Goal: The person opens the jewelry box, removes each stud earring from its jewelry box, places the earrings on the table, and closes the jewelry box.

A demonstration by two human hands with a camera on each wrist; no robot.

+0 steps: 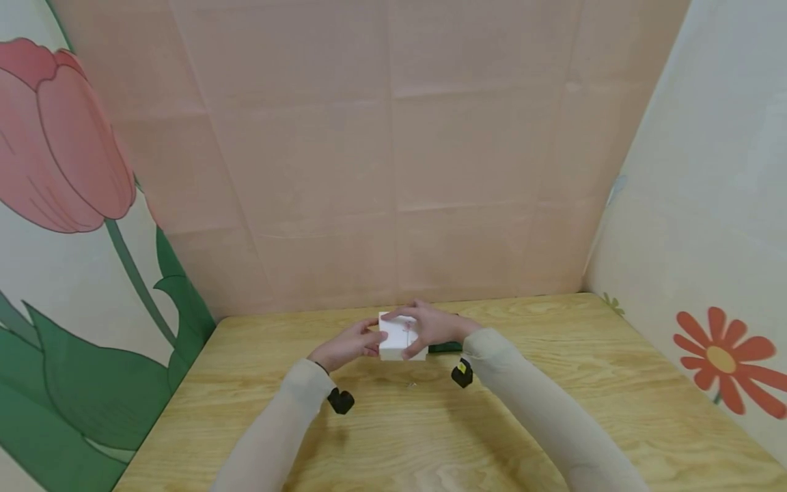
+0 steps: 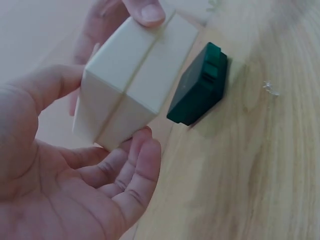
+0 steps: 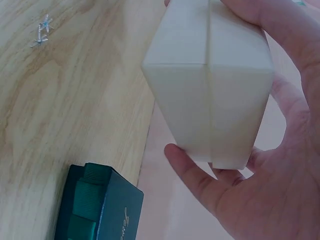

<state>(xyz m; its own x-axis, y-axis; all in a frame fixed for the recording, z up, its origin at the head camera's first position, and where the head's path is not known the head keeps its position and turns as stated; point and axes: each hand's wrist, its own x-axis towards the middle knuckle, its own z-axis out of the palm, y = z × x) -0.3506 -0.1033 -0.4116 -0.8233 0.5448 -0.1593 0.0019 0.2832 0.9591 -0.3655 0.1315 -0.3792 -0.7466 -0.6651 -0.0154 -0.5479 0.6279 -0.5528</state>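
I held a white box [image 2: 120,55] between both hands, apparently clear of the bench [image 1: 393,444], near its far edge. A seam ran round the box, and I judged it to be the meeting of lid and base: if my hands pulled different ways across it, the box could have come apart suddenly, and a lopsided or loose grip could have let it slip. A drop might have struck the dark green case [image 2: 200,90] lying just beyond, or scattered the tiny silvery ornaments [image 3: 40,41], which lay loose on the wood nearer to me, where a sleeve [image 1: 273,434] or one of the black wrist devices [image 1: 341,401] could also have brushed them. Both arms reached forward and angled inward, forearms well apart, hands meeting at the box. My left hand [image 2: 75,185] gripped it from its left side, thumb on one face and fingers curled at another. My right hand [image 3: 295,165] arched over the top, thumb at the near edge and fingers spread toward the far one, grasping it across.
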